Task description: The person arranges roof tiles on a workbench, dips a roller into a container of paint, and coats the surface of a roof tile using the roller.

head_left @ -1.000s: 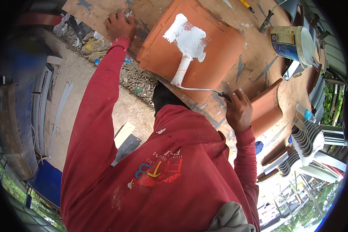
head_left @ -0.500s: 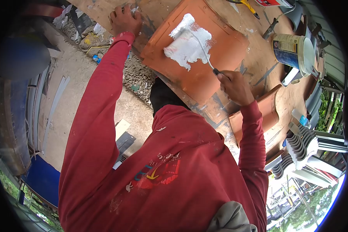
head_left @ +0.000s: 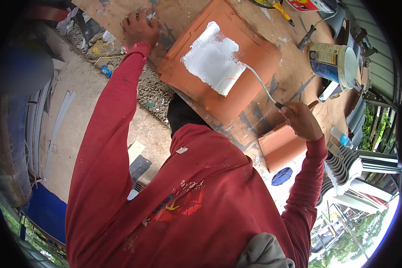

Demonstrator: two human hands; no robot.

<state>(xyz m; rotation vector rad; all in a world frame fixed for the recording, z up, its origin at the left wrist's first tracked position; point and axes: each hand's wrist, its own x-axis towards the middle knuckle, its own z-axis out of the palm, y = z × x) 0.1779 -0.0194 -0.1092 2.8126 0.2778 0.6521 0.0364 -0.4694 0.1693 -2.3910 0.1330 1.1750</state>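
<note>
My right hand [head_left: 301, 121] is closed round the dark handle of a paint roller [head_left: 262, 83]. Its bent metal rod reaches left to the white roller head, which rests on a terracotta roof tile [head_left: 254, 57]. A ragged-edged patch of white paint [head_left: 210, 56] covers the tile's middle, and the roller lies at that patch's lower right side. My left hand [head_left: 140, 29] leans on the wooden board [head_left: 176, 11] just left of the tile, fingers apart and holding nothing.
A second terracotta tile [head_left: 283, 147] lies near my right forearm, with a dark blue round item [head_left: 282, 177] below it. A paint bucket [head_left: 330, 62] stands at the right. A yellow-handled brush [head_left: 283, 13] lies at the top. Stacked grey profiles [head_left: 344, 165] are further right.
My right hand has moved right and down, drawing the roller across the tile. The white patch has spread towards the lower right. My left hand stays on the board.
</note>
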